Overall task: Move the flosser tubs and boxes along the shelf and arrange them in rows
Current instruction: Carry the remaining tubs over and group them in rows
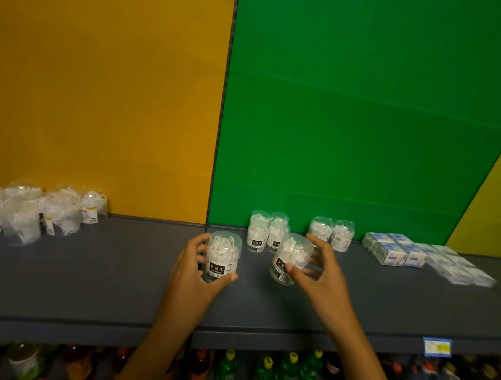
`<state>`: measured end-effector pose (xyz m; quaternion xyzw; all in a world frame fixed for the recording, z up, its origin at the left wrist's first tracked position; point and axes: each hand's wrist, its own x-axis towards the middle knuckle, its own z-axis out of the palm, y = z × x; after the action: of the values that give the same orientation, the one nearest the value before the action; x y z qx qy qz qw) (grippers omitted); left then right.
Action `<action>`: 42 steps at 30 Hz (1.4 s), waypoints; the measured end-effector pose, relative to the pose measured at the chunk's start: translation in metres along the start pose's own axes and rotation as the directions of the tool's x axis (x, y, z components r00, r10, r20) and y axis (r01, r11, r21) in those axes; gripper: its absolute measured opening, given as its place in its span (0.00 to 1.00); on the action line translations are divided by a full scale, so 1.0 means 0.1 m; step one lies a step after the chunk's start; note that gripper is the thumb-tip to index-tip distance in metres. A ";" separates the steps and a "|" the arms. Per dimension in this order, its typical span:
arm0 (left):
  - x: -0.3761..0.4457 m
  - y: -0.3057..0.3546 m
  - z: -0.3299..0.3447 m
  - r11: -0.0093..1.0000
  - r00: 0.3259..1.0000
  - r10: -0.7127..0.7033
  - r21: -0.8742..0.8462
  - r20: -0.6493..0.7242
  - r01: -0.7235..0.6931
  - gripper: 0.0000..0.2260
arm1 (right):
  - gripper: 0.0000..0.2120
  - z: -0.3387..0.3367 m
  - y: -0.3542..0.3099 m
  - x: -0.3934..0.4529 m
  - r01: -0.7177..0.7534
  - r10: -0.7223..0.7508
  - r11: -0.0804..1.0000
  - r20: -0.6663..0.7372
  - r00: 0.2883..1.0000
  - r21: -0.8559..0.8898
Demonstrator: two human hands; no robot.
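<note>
My left hand (194,269) grips a clear flosser tub (223,254) with a black label, upright at the middle of the dark shelf (96,283). My right hand (319,271) holds a second tub (291,257), which tilts to the right just above or on the shelf. Behind them, against the green panel, stand several more tubs in two pairs (267,230) (332,233). White and blue flosser boxes (393,249) lie in rows to the right, and flatter clear packs (458,265) lie beyond them.
A loose cluster of clear tubs (38,215) sits at the far left in front of the yellow panel. A blue price tag (437,347) hangs on the shelf's front edge. Bottles with yellow caps (267,368) fill the shelf below.
</note>
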<state>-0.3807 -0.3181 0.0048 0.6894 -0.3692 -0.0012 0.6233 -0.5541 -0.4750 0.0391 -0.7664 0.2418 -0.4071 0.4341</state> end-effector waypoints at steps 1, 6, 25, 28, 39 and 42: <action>0.06 -0.04 0.05 1.000 1.000 0.004 0.021 0.003 -0.004 0.37 | 0.29 0.01 0.02 0.05 -0.002 0.002 1.000 0.005 1.000 -0.003; 0.39 -0.25 0.36 0.994 0.999 -0.006 0.112 0.036 0.002 0.35 | 0.29 0.03 0.15 0.35 -0.018 0.018 1.000 0.012 1.000 -0.025; 0.91 -0.70 1.32 0.946 0.988 -0.107 0.317 0.108 0.067 0.35 | 0.29 -0.04 0.68 0.96 -0.028 0.030 0.996 0.021 0.999 -0.086; 0.89 -0.67 1.35 0.946 0.989 -0.106 0.318 0.102 0.069 0.36 | 0.29 -0.08 0.69 1.00 -0.003 0.006 0.997 0.047 0.999 -0.073; 0.75 -0.34 0.84 0.712 0.959 -0.075 0.688 0.273 -0.140 0.37 | 0.25 -0.19 0.88 1.21 0.077 -0.056 0.992 0.194 0.979 -0.104; 0.78 -0.17 0.74 0.578 0.960 -0.048 0.792 0.276 -0.199 0.32 | 0.26 -0.15 1.00 1.23 0.105 -0.066 0.981 0.231 0.971 -0.163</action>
<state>-0.3498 -0.4224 0.0089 0.8744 -0.4381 0.1019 0.1821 -0.5000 -0.6218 0.0078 -0.8522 0.1927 -0.3137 0.3718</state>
